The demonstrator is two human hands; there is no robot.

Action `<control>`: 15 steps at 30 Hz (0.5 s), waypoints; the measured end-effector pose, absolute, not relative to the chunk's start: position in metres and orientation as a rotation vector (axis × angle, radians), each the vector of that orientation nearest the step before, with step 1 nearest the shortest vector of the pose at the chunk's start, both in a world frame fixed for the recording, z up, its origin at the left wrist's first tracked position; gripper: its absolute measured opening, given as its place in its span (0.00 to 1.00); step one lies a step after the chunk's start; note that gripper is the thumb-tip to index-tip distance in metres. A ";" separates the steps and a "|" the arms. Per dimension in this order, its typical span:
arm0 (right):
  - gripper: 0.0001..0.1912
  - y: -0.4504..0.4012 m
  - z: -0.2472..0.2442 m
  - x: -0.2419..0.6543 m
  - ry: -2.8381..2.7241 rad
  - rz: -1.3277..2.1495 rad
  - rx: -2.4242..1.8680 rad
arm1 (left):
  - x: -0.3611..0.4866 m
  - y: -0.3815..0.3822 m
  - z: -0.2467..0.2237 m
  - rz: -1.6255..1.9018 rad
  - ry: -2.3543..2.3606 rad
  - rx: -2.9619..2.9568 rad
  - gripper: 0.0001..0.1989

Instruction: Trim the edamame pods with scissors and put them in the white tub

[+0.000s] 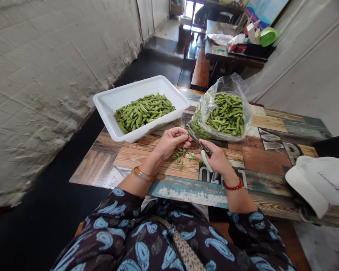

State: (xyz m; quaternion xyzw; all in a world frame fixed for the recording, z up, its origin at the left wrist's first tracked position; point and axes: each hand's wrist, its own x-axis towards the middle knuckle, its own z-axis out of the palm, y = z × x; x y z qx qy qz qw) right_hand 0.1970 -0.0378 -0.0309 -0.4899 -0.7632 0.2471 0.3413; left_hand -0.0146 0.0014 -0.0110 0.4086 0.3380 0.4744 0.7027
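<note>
White lettering is not showing on the white cap; rather, small dark print is running across it, too slanted and blurred to read. Large printed characters are decorating the wood-patterned table, a "B" standing out near the cap and others lying partly covered. Two containers are standing beyond the hands: a white tub, holding a heap of green pods, and, to its right, an open clear bag, holding more pods. The pods are lying too densely to count. The left hand is pinching a mostly hidden pod at its fingertips, beside the tips of the scissors; the right hand is grasping their pale green handles. Small green clippings are lying scattered below the left hand. Two wrist ornaments are showing: one amber-coloured bangle, left, and one red beaded bracelet, right.
</note>
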 end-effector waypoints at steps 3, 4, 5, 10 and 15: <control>0.27 -0.038 -0.032 0.196 -2.038 0.608 -1.260 | -0.014 0.003 -0.014 1.089 0.785 1.087 0.13; 0.27 -0.038 -0.033 0.196 -2.044 0.602 -1.257 | -0.015 0.004 -0.016 1.099 0.795 1.154 0.12; 0.27 -0.038 -0.033 0.196 -2.045 0.601 -1.255 | -0.015 0.004 -0.017 1.101 0.806 1.215 0.11; 0.26 -0.037 -0.037 0.198 -2.031 0.647 -1.236 | -0.020 0.008 -0.021 1.061 0.878 1.406 0.11; 0.27 -0.038 -0.033 0.199 -2.012 0.717 -1.262 | -0.022 0.008 -0.020 1.045 0.907 1.486 0.11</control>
